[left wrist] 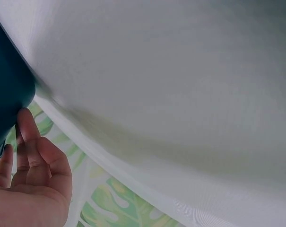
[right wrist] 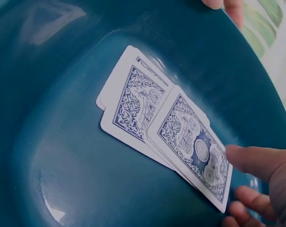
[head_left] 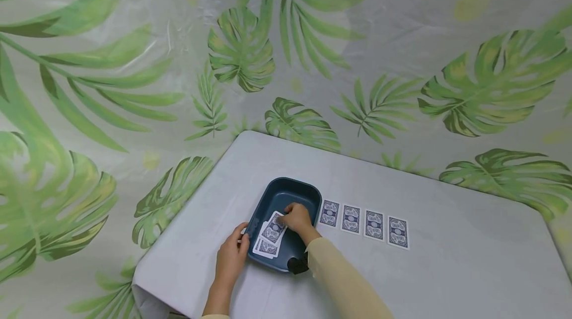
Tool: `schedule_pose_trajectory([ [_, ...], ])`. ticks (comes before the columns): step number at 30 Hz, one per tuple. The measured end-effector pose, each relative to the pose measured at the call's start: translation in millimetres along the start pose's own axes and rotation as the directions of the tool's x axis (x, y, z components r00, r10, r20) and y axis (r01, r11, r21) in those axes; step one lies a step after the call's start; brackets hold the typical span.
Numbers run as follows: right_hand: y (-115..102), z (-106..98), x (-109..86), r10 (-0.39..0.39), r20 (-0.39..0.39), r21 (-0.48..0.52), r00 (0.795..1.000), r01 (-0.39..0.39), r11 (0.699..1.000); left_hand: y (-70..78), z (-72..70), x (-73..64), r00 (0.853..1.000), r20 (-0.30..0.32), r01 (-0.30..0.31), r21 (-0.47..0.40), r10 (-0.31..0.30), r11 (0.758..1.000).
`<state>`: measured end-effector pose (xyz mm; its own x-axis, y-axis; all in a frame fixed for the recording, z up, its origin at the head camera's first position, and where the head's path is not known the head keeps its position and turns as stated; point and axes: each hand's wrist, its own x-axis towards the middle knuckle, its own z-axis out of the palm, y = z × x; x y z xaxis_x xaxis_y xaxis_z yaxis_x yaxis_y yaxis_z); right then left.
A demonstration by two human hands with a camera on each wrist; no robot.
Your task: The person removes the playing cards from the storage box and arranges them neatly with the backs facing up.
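Note:
In the head view, a dark blue-green tray (head_left: 286, 185) stands on the white-covered table. Several playing cards (right wrist: 138, 101) lie in it, overlapping, with blue patterned backs up. My right hand (head_left: 297, 217) reaches in over the tray's right rim and pinches the top playing card (right wrist: 190, 142) at one end, thumb on its back and other fingers below. That end is tilted up off the pile. At the tray's left side, my left hand (head_left: 232, 254) holds the rim by the fingertips; the left wrist view has its fingers (left wrist: 29, 125) against the outer wall.
To the right of the tray, several more cards (head_left: 374, 223) lie face down in a spaced row. A black item (head_left: 297, 265) sits by the right cuff, overlapping the tray's near corner. Leaf-patterned sheeting (head_left: 304, 125) hangs behind the white tablecloth (head_left: 469, 249).

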<state>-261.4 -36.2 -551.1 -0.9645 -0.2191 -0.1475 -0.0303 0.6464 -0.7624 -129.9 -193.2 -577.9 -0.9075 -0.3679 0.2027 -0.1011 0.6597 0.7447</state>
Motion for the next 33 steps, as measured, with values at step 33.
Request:
schedule_pose_trajectory([
  [33,1.5,-2.5,2.1,0.019,0.018,-0.100,1.000,-0.018,0.995,0.3,-0.9,-0.7,1.000,0.003,-0.015,-0.003,0.015,1.000],
])
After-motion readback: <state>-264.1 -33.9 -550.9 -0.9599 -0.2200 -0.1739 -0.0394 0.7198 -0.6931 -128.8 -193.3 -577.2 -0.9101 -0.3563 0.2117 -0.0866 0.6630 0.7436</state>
